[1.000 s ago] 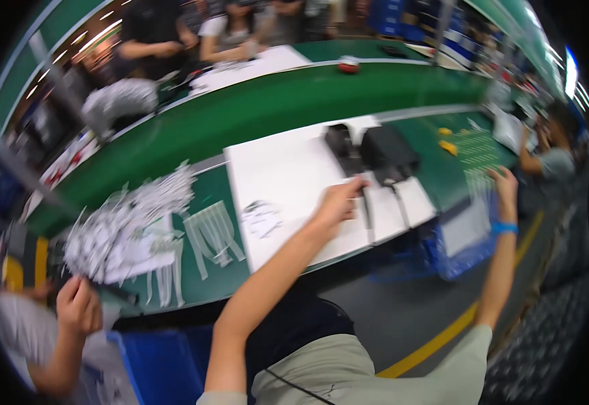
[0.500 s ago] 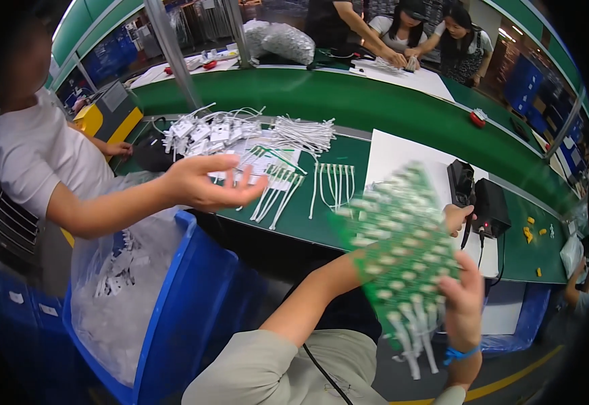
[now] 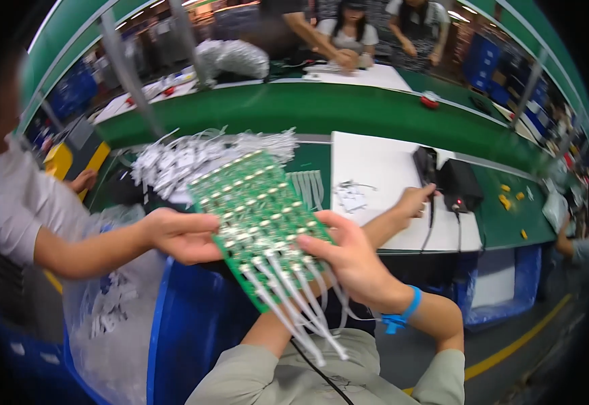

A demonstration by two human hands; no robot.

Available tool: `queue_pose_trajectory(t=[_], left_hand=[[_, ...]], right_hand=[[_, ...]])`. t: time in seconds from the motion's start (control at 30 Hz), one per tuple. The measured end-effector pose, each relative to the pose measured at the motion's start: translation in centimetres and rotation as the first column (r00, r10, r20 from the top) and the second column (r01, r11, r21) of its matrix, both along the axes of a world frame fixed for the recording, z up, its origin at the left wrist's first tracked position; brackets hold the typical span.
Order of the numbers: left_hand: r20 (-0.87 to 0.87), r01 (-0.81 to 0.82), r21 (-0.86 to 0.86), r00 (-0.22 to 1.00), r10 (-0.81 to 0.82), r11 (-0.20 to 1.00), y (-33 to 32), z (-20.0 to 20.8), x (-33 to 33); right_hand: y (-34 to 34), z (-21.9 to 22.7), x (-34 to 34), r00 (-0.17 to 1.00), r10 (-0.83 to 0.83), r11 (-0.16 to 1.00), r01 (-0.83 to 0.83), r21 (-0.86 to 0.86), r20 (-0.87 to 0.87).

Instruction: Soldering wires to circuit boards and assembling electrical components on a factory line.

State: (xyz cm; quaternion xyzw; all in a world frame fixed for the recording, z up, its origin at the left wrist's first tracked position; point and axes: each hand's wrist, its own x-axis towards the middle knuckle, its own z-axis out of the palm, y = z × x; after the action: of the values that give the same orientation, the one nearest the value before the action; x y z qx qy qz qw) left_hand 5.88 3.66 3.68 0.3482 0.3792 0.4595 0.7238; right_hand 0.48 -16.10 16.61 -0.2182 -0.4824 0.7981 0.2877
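My right hand (image 3: 359,260), with a blue band at the wrist, grips the right edge of a green circuit board panel (image 3: 257,209) in front of me. Rows of small pale parts cover the panel, and several white wires (image 3: 294,297) hang from its lower rows. A co-worker's hand (image 3: 183,236) holds the panel's left edge. My left arm passes beneath the panel. Beyond it, my left hand (image 3: 413,202) is closed at the lower end of an upright black holder (image 3: 425,162), by a black cord. What the fingers hold there is unclear.
Behind the panel lies a heap of white wired parts (image 3: 180,162). White board (image 3: 375,152) covers part of the green bench, with a black box (image 3: 460,182) and yellow bits (image 3: 504,201) to its right. A blue bin (image 3: 190,324) stands lower left. People work opposite.
The panel has swung left and tilted, carried by my right hand. The co-worker's empty open hand now grips its left edge. My left hand stays by the black holder. The scene has shifted left.
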Motion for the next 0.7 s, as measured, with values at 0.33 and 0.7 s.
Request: queue_pose_trajectory(t=[0.33, 0.7], left_hand=[[0.036, 0.047, -0.042, 0.998, -0.046, 0.998, -0.7, 1.2, -2.7], [0.106, 0.156, 0.023, 0.982, -0.157, 0.988, -3.1, 5.4, -3.4]], right_hand=[[0.2, -0.2, -4.8, 0.995, 0.050, 0.998, -0.047, 0.033, -0.088], [10.3, -5.7, 19.2, 0.180, -0.935, -0.208, 0.418, 0.884, -0.305]])
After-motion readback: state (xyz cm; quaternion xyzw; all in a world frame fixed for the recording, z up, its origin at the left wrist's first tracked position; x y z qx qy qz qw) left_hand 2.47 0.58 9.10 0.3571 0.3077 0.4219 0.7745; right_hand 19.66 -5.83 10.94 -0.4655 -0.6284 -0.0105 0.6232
